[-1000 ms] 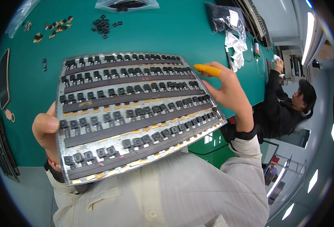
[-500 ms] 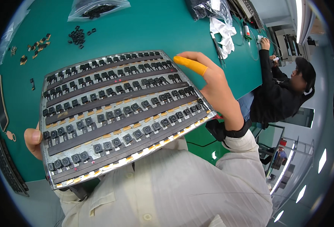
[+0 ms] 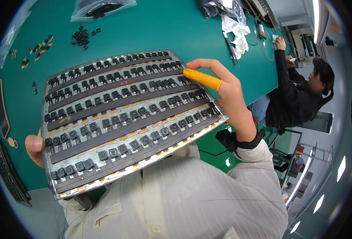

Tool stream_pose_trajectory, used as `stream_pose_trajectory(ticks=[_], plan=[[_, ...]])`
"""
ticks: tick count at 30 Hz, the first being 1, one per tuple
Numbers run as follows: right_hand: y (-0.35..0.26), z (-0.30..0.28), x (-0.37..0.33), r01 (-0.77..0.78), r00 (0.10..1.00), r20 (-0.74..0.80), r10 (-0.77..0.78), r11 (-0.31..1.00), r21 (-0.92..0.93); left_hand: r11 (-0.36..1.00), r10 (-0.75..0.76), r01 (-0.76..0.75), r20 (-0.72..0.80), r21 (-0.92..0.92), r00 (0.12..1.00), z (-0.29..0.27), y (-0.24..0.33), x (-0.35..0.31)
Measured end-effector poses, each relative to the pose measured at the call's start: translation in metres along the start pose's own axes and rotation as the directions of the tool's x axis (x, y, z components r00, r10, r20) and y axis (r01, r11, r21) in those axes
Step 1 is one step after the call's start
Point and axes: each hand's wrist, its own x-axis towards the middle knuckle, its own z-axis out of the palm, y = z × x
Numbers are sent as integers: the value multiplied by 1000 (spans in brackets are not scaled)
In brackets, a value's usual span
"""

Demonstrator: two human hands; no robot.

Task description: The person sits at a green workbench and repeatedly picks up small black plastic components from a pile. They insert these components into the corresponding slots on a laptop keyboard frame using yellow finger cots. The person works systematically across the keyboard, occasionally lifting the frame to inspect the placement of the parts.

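A flat metal plate (image 3: pixel 100 157) is held tilted in front of my body. Rows of small black square parts with round centres, like tiny camera modules (image 3: pixel 145 140), lie on it between long dark strips (image 3: pixel 132 121). My left hand (image 3: pixel 35 148) grips the plate's left edge, thumb showing and the other fingers hidden beneath. At the upper right edge is my right hand (image 3: pixel 224 85), a yellow finger cot (image 3: pixel 203 79) on one digit. Its fingertips close together at that edge; whether a small part is between them, I cannot make out.
On the green table (image 3: pixel 156 28) lie a pile of small black parts (image 3: pixel 80 38), gold-and-black pieces (image 3: pixel 41 48), a zip bag (image 3: pixel 100 8), a phone (image 3: pixel 1 107), white cloth (image 3: pixel 236 36) and tweezers (image 3: pixel 229 46). A co-worker in black (image 3: pixel 299 99) sits at the right.
My right hand has shifted slightly down and its fingertips have come in to the plate's upper right edge. The plate and my left hand have barely moved.
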Motion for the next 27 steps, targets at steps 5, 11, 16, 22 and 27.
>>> stream_pose_trajectory(ticks=[5,11,16,22,27], plan=[[7,-1,1,40,997,64,-44,997,60,1000,4,-4,-3,10,1000,-3,0,-1],[7,-3,5,16,996,88,-24,995,97,978,188,-194,-86,-74,978,2,-23,5],[-1,5,4,-139,990,46,132,960,241,967,252,-253,-27,-42,967,-9,-28,4],[-2,9,9,-202,968,210,137,923,327,984,168,-161,89,-81,982,-25,-17,-2],[5,8,7,12,970,241,-29,997,74,994,74,-82,97,78,993,-9,-1,6]])
